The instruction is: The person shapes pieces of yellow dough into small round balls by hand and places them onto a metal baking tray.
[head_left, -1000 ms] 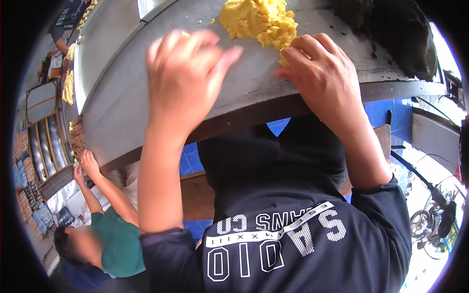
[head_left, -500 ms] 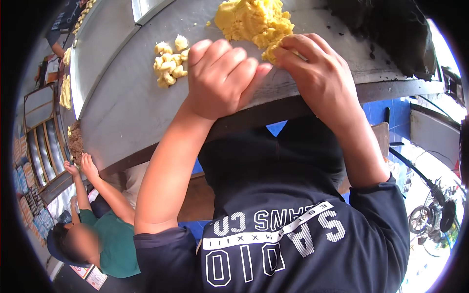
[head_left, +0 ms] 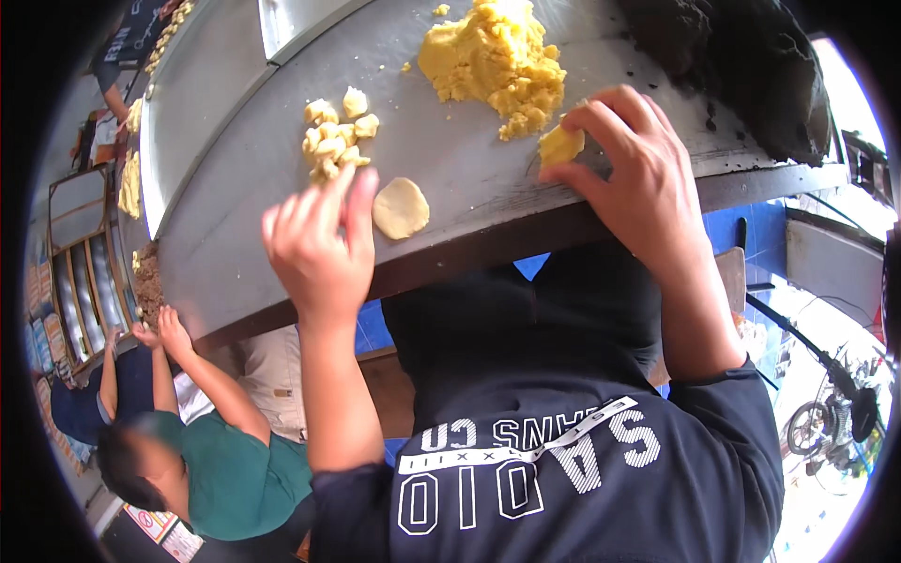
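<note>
My left hand point(head_left: 319, 242) reaches over the metal table with its index finger and thumb extended and the other fingers curled; nothing shows in it. Its index fingertip is at the lower edge of a pile of small pale dough pieces point(head_left: 328, 143). A flat round of pale dough point(head_left: 402, 208) lies just right of its thumb. Between thumb and fingers, my right hand point(head_left: 631, 159) pinches a lump of yellow dough point(head_left: 561, 146). Beyond it sits a large crumbly mound of yellow dough point(head_left: 493, 61).
A dark plastic bag point(head_left: 751, 75) lies at the far right of the metal table point(head_left: 469, 178). Metal trays point(head_left: 202, 103) line its far left. At the left, a co-worker in green point(head_left: 239, 469) has hands by a brown crumbly heap point(head_left: 147, 281). Another person stands behind at the upper left.
My left hand has moved left and down, from a fist to an extended index finger, and the dough round now shows. My right hand has drawn back from the mound with a yellow lump.
</note>
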Action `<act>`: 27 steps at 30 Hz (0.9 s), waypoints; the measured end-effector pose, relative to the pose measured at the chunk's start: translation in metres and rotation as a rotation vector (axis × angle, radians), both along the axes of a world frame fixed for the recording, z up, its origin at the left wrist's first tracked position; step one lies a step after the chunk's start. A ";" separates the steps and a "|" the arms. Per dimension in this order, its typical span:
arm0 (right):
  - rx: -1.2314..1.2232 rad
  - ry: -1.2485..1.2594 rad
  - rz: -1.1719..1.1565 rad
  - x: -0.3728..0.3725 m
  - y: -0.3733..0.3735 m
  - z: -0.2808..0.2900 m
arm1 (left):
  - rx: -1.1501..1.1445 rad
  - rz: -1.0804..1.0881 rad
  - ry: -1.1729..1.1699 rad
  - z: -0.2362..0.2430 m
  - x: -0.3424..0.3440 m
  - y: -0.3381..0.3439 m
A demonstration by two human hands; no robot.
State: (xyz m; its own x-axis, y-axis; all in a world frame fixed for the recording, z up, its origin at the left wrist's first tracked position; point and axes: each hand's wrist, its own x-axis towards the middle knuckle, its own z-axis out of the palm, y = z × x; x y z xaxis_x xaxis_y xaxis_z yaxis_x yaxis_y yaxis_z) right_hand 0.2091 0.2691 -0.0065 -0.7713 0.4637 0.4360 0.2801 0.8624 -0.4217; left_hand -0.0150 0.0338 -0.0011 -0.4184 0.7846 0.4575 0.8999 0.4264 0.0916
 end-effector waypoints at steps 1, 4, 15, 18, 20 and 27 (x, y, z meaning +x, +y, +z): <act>0.010 -0.045 0.001 0.003 -0.002 -0.002 | -0.136 0.031 0.047 -0.005 0.009 -0.019; -0.025 -0.036 0.159 -0.006 -0.014 -0.001 | -0.046 0.140 -0.029 -0.017 0.036 -0.025; -0.016 0.023 0.224 -0.012 -0.011 0.003 | 0.541 -0.058 -0.961 -0.027 0.050 -0.002; -0.052 -0.032 0.129 -0.013 -0.030 -0.002 | 0.629 0.088 -1.087 -0.022 0.051 0.015; -0.067 -0.037 0.168 -0.020 -0.037 -0.002 | 0.647 0.093 -1.230 -0.018 0.047 0.023; -0.169 0.234 0.277 -0.048 -0.043 -0.001 | 0.685 -0.077 -1.491 0.009 0.065 0.042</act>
State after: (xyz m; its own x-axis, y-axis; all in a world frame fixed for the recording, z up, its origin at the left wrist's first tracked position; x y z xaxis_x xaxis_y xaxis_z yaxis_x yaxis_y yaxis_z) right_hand 0.1611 0.2257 -0.0075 -0.7664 0.3324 0.5497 -0.0737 0.8046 -0.5893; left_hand 0.0496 0.0758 0.0083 -0.7536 0.6562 -0.0397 -0.1346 -0.0949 0.9863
